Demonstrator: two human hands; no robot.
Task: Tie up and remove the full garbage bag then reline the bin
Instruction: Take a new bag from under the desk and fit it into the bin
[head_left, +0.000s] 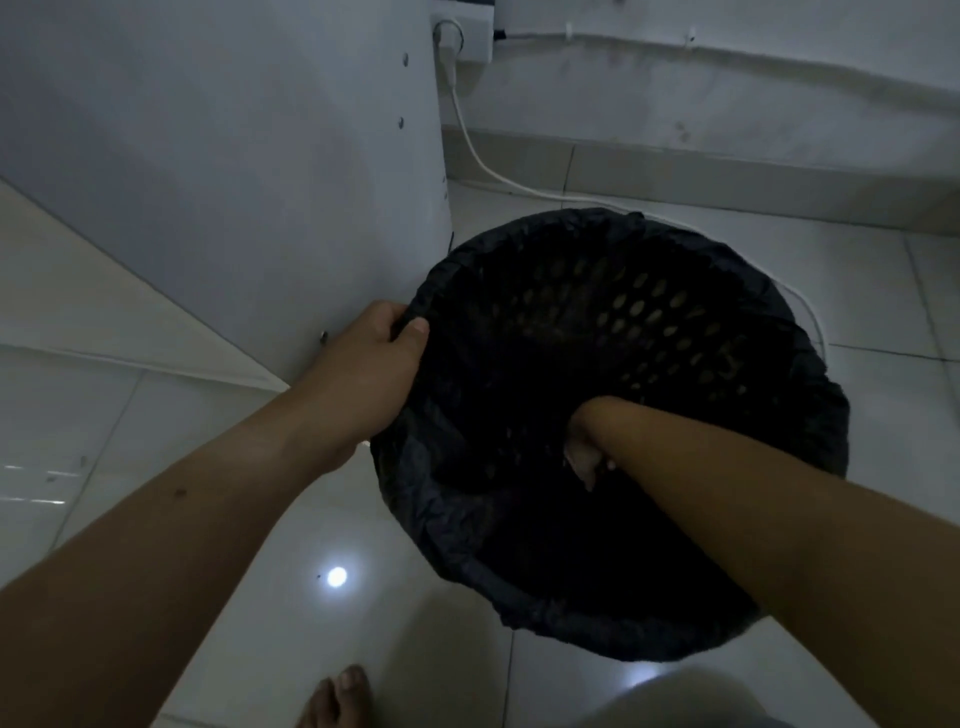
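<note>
A round dark bin (649, 312) with a perforated wall stands on the tiled floor. A black garbage bag (467, 514) lines it, its edge folded over the rim most of the way round. My left hand (374, 364) pinches the bag's edge at the left side of the rim, thumb on the inside. My right hand (587, 447) reaches down inside the bin and presses against the liner; its fingers are mostly hidden in the dark, so I cannot tell whether they hold anything. No full bag is in sight.
A white cabinet panel (260, 182) stands close on the bin's left. A white cable (478, 150) runs from a wall socket (462, 36) down along the floor behind the bin. My bare foot (337, 696) is at the bottom edge.
</note>
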